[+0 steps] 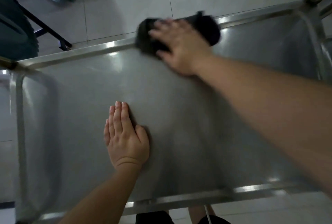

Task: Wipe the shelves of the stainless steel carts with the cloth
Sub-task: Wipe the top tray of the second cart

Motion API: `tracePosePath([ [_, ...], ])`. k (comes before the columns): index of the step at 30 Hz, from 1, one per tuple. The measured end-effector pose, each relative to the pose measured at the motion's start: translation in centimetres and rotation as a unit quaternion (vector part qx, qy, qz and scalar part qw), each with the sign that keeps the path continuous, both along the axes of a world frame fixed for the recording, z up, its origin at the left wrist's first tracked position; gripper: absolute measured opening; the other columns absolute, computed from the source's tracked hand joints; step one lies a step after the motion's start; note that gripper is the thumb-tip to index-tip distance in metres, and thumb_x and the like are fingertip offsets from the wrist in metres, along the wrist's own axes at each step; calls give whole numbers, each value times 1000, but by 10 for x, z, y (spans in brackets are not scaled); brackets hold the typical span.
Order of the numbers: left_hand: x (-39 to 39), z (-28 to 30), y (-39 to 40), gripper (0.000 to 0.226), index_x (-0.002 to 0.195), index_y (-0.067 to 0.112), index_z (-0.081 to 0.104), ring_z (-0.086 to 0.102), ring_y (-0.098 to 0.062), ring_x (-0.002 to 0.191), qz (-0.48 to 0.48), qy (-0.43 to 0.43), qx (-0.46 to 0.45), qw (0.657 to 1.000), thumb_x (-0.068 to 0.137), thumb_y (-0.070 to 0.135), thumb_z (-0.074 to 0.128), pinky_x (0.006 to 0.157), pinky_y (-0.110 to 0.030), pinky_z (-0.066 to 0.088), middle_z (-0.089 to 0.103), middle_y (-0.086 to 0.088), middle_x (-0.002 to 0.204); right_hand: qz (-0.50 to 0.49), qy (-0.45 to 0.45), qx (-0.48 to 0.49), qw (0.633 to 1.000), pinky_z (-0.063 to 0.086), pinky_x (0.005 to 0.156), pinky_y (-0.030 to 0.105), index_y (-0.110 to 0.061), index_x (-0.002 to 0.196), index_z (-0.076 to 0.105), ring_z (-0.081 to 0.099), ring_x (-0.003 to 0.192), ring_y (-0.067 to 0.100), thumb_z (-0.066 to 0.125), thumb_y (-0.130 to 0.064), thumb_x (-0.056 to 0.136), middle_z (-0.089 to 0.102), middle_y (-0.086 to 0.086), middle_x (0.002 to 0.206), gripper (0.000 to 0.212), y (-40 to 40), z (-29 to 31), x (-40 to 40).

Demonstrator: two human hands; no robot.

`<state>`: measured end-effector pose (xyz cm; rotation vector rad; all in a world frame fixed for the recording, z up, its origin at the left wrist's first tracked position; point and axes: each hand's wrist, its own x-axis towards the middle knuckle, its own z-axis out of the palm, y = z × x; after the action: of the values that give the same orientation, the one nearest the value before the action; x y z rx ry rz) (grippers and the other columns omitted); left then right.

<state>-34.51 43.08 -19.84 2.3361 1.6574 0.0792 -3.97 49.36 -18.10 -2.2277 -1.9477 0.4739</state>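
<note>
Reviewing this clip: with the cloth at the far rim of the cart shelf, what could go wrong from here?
The dark cloth already overhangs the far rim, so the right hand might push it off onto the floor. The left hand lies flat on the shelf, probably leaving prints on the steel.

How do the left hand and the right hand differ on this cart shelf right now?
The left hand lies flat and empty near the middle of the shelf, fingers together; the right hand presses a dark cloth at the far rim, fingers spread. The left hand looks sharp; the right hand is motion-blurred. Both are bare and palm down.
</note>
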Motion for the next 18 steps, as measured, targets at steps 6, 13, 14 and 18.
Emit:
tracePosePath([
  [6, -1, -1, 1, 78, 165, 14, 31, 15, -19, 162, 0, 3, 5, 1000, 91, 31, 46, 132, -40, 8, 25, -3, 174, -177, -34, -20, 983, 10, 129, 50, -21, 162, 31, 20, 158, 33, 36, -54, 100, 26, 10, 171, 71, -113, 7, 145],
  [13, 1, -1, 1, 79, 165, 18, 29, 14, -19, 161, 7, -6, 7, 1000, 89, 34, 43, 131, -42, 10, 25, -2, 174, -224, -49, -49, 972, 4, 129, 45, -29, 164, 21, 10, 161, 26, 28, -58, 101, 17, 4, 174, 70, -191, 14, 178],
  [14, 1, -1, 1, 79, 165, 18, 28, 14, -19, 161, 7, -5, 8, 1000, 89, 34, 43, 131, -42, 10, 25, -2, 174, -230, -43, -46, 971, 5, 129, 45, -29, 163, 25, 13, 160, 26, 29, -57, 101, 21, 4, 173, 69, -203, 14, 169],
  [18, 1, -1, 0, 79, 164, 19, 28, 15, -19, 161, 11, -4, 9, 1000, 88, 36, 41, 130, -42, 10, 25, -2, 174, -276, -26, -35, 960, 11, 128, 51, -24, 161, 34, 22, 157, 32, 36, -52, 100, 29, 7, 170, 67, -279, 14, 114],
])
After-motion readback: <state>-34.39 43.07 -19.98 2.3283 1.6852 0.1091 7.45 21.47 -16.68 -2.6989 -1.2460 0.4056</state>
